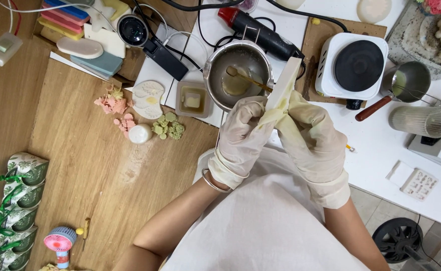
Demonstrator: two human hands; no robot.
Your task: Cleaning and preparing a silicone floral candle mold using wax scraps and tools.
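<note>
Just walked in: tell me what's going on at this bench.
A person in pale gloves holds a long white mould with both hands over a steel pot. The left hand grips its lower end and the right hand wraps it from the other side. The pot holds a pale slab and a spoon. A white hot plate stands beside it, and small pink and green wax shapes lie on the wooden table.

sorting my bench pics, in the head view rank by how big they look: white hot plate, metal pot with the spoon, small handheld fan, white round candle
1. white hot plate
2. metal pot, only slightly smaller than the plate
3. handheld fan
4. white round candle
</note>
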